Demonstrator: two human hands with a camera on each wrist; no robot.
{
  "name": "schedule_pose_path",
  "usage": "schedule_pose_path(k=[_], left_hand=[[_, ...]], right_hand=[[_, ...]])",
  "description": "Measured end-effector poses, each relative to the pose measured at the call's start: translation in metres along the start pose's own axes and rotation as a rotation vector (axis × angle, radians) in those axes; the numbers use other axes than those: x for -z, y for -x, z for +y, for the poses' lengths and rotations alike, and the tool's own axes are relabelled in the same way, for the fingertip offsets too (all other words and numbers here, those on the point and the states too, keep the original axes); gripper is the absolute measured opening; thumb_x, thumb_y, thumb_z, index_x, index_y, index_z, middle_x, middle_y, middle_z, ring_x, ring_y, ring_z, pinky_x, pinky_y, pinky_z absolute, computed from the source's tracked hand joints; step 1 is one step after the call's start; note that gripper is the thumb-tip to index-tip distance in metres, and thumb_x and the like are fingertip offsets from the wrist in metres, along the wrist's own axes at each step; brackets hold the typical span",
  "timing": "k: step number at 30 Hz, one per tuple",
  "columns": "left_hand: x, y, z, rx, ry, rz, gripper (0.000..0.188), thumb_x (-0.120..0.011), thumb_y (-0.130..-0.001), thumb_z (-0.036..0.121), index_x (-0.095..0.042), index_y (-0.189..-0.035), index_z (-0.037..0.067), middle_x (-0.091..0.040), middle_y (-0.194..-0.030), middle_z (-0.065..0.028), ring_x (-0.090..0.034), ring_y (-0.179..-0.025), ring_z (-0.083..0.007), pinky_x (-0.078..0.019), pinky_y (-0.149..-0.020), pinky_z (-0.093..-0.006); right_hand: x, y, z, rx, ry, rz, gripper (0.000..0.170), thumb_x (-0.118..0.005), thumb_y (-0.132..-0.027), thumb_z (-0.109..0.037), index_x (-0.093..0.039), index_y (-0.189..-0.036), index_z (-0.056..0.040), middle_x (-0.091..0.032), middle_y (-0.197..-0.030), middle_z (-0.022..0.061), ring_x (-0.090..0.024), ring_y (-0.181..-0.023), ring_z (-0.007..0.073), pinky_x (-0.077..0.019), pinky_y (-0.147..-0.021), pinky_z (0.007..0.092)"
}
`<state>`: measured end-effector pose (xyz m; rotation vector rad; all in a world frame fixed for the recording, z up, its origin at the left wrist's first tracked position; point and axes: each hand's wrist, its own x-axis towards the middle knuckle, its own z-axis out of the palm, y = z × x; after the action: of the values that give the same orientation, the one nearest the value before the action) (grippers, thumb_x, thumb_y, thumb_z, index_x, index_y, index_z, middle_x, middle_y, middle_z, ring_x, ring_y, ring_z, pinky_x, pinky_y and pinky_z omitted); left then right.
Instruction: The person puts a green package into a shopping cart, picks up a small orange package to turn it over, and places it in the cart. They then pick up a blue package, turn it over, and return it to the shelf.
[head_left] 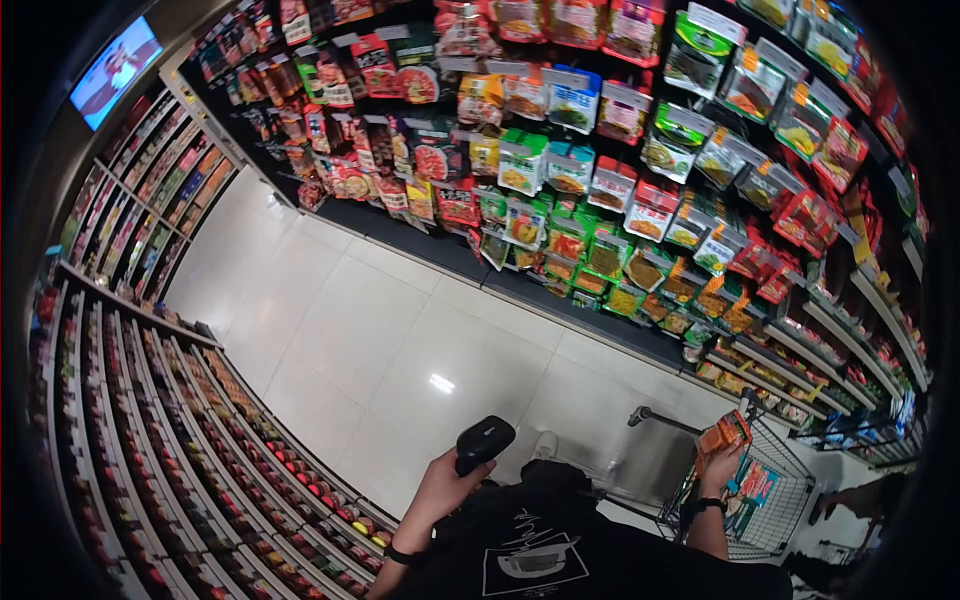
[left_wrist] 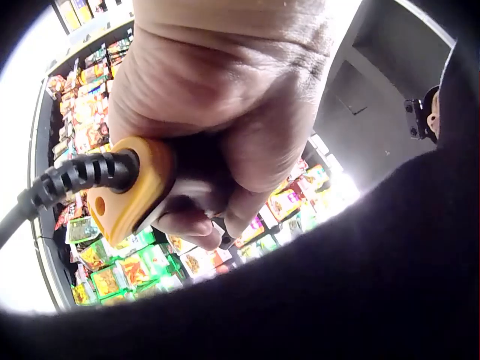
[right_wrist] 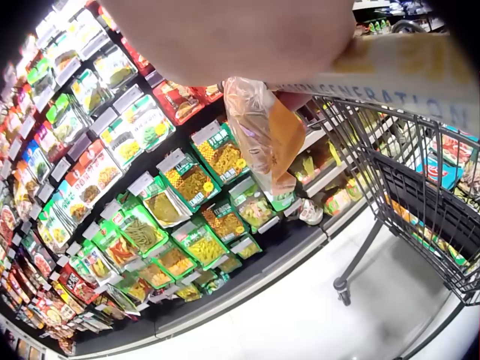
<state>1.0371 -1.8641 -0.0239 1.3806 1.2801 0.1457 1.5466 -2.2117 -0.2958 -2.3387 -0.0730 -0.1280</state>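
My left hand (head_left: 440, 492) grips a black handheld scanner (head_left: 486, 440) in front of my torso. In the left wrist view its yellow-and-black handle end (left_wrist: 135, 191) shows, with a ribbed black cable (left_wrist: 67, 180) running out of it; the fingers curl round the handle. To the right, my right hand (head_left: 714, 472) holds an orange food packet (head_left: 724, 434) above the side of a shopping cart (head_left: 775, 450). The right wrist view shows the packet's crinkled, partly clear plastic (right_wrist: 259, 131) under the hand, while the fingertips are mostly hidden.
Rows of hanging food packets (head_left: 570, 170) fill the dark shelf ahead. Shelves of small packed goods (head_left: 190, 450) curve along the left. Pale floor tiles (head_left: 400, 330) lie between them. Packages (head_left: 760, 485) sit in the wire cart. Another person's hand (head_left: 850, 497) is at far right.
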Motion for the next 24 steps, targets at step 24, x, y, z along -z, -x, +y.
schedule_pose_path(k=[24], left_hand=[[0.238, 0.094, -0.217, 0.066, 0.305, 0.259, 0.042, -0.082, -0.095, 0.035, -0.073, -0.117, 0.001, -0.073, -0.082, -0.0054, -0.071, -0.073, -0.0130, -0.0559, -0.068, -0.0322]], right_hand=[[-0.050, 0.111, 0.033, -0.310, 0.189, 0.064, 0.055, -0.026, -0.115, -0.041, -0.046, -0.151, -0.0050, -0.068, -0.127, 0.0250, -0.076, -0.098, 0.0398, -0.0687, -0.071, 0.0452]])
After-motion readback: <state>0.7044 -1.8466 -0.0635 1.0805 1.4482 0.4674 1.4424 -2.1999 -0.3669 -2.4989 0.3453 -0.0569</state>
